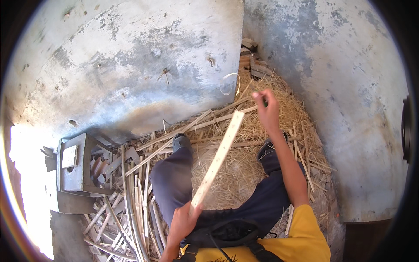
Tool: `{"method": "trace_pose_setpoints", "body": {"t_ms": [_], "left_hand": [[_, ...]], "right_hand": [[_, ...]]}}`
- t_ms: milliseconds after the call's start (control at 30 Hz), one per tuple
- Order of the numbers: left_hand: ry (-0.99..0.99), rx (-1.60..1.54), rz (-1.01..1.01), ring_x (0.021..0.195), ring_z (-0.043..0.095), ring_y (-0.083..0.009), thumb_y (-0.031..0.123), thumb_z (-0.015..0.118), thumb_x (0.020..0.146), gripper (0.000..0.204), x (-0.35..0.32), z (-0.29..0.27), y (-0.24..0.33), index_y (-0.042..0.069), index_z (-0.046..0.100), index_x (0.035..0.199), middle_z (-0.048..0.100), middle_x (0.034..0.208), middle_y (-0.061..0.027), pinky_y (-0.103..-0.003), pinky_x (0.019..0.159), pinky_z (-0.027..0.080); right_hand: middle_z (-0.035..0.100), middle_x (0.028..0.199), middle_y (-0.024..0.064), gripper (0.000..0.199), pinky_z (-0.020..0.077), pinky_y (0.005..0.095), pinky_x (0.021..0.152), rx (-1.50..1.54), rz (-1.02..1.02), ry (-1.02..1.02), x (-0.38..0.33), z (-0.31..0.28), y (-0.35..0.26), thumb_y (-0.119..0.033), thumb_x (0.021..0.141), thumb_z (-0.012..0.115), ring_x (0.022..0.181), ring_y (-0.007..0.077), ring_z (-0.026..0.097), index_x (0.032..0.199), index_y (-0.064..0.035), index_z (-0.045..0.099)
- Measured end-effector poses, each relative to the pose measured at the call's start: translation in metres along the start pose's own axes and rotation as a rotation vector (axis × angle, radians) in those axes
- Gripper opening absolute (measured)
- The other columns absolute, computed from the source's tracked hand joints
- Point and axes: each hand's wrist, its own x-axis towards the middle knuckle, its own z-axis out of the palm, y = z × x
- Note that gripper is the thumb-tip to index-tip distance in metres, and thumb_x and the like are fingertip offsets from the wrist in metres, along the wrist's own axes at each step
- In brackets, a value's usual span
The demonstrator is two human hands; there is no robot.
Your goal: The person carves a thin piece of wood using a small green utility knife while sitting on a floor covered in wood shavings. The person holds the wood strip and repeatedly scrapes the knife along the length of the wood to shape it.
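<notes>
My left hand (182, 222) is closed round the lower end of a pale, flat wooden strip (219, 155), which slants up and away between my knees. Small dark marks run along the strip's face. Beyond the strip's far end, to the right, my right hand (268, 111) is raised with its fingers curled. A small dark part of something shows in its grip, too little to name. A thin, pale curled shaving (237, 85) is in the air left of that hand, in front of the wall.
Straw-like shavings (283, 102) cover the floor round my feet. Several long wooden strips (140, 192) lie in a heap on the left, beside a worn wooden box-like frame (75, 163). Stained grey walls (174, 48) stand ahead and on the right (358, 109).
</notes>
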Motion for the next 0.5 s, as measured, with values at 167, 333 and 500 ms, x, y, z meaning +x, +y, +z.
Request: {"method": "trace_pose_setpoints", "body": {"t_ms": [167, 333, 500], "left_hand": [[0.184, 0.073, -0.078, 0.076, 0.064, -0.054, 0.034, 0.072, 0.102, 0.04, 0.002, -0.013, -0.011, -0.005, 0.066, 0.093, 0.064, 0.075, -0.0301, -0.055, 0.065, 0.049], [0.268, 0.09, 0.065, 0.073, 0.062, -0.0532, 0.032, 0.074, 0.101, 0.039, 0.021, -0.019, 0.008, -0.004, 0.062, 0.09, 0.064, 0.073, -0.0279, -0.052, 0.061, 0.047], [0.24, 0.052, 0.109, 0.072, 0.064, -0.0506, 0.029, 0.076, 0.1, 0.037, 0.043, -0.015, 0.028, -0.004, 0.063, 0.091, 0.065, 0.072, -0.0264, -0.05, 0.061, 0.048]], "right_hand": [[0.058, 0.069, 0.0003, 0.033, 0.0387, 0.0335, 0.053, -0.182, 0.116, -0.246, -0.007, -0.027, -0.017, -0.04, 0.108, 0.066, 0.057, 0.0141, 0.052, 0.1, -0.0077, 0.063], [0.068, 0.078, 0.0052, 0.036, 0.0456, 0.0305, 0.057, 0.127, 0.024, -0.392, -0.045, -0.007, -0.056, -0.041, 0.106, 0.068, 0.061, 0.0154, 0.061, 0.11, -0.0056, 0.063], [0.074, 0.086, 0.0087, 0.033, 0.0503, 0.0292, 0.057, 0.294, -0.159, -0.467, -0.08, 0.004, -0.091, -0.033, 0.1, 0.078, 0.061, 0.0153, 0.065, 0.108, -0.0042, 0.064]]}}
